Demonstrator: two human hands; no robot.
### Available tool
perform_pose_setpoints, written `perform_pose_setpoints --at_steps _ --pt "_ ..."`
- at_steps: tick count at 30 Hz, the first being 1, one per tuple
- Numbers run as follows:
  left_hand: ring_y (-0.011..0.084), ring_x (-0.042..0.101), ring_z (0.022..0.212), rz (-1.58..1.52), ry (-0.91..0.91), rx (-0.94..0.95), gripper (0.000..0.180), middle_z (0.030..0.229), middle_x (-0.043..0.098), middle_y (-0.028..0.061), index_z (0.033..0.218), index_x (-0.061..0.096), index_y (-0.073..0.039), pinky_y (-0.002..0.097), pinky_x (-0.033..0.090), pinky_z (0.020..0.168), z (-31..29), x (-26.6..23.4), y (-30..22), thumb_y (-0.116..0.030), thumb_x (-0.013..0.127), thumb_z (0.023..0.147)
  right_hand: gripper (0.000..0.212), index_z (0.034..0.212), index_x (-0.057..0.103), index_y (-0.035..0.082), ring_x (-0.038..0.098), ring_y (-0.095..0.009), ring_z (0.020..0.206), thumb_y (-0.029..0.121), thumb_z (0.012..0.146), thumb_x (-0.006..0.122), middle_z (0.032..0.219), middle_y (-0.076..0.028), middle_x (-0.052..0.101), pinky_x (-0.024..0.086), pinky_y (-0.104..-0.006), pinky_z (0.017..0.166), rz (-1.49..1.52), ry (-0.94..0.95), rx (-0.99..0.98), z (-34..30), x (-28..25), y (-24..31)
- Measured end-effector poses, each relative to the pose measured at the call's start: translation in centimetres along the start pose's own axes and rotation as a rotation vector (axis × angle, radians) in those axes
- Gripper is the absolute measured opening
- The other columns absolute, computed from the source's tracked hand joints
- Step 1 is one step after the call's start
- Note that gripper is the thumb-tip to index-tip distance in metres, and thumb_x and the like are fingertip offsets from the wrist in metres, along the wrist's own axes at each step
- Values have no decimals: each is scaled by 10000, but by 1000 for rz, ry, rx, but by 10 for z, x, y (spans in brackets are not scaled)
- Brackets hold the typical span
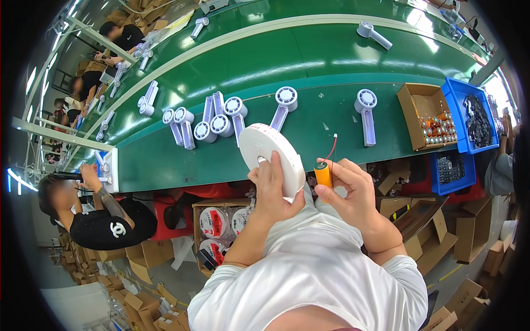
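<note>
My left hand [274,190] grips a large white roll of tape [265,142], with fingers at its centre hole and the thumb under its rim. To the right, my right hand [353,187] pinches an orange cylindrical battery [323,175] between thumb and fingers. A red lead with a small white connector [335,135] rises from the battery's top. Both hands are close together above my lap at the bench's near edge. Beyond them on the green bench lie several white handheld fans, among them one fan [286,98] behind the roll and another [366,105] farther right.
At the bench's right stand a cardboard box [411,118] of orange batteries and a blue bin [458,110] of black parts. A second blue bin [441,185] sits lower. A box of wrapped rolls [214,222] is by my left. A person [105,220] works at far left.
</note>
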State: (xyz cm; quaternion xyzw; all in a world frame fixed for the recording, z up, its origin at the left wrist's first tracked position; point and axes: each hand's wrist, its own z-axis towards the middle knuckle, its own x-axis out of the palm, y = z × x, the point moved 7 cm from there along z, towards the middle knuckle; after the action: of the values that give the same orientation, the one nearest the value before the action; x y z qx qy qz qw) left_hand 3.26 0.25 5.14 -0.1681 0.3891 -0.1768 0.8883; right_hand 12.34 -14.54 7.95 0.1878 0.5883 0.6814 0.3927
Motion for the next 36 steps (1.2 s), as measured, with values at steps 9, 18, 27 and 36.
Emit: perform_pose_setpoints --at_steps 9,18,27,36 --pt "286 474 814 135 106 130 945 838 455 108 1444 385 0 407 234 720 5 2 -12 -360 701 629 411 1091 600 -99 682 -128 785 7 749 803 905 -95 665 576 -259 684 45 81 129 8 2 -9" --pt "218 518 746 127 242 29 939 820 517 62 1415 444 8 399 246 713 1 4 -10 -454 730 649 383 1162 534 -63 631 -123 851 -8 836 727 969 -98 647 509 -237 771 528 -361 41 11 -28 -22" --pt "213 490 656 132 221 -23 921 746 498 68 1412 455 20 377 253 674 5 5 -42 -376 756 636 334 1098 459 37 592 -145 918 147 903 707 1027 -69 574 499 -295 833 635 -557 -206 2 -7 -52" --pt "259 523 687 116 358 -198 914 739 534 101 1420 411 60 381 299 707 -13 3 -15 -318 734 653 239 1122 458 3 649 -186 920 117 966 599 1036 -93 593 586 -323 796 903 -633 177 32 -13 -100"
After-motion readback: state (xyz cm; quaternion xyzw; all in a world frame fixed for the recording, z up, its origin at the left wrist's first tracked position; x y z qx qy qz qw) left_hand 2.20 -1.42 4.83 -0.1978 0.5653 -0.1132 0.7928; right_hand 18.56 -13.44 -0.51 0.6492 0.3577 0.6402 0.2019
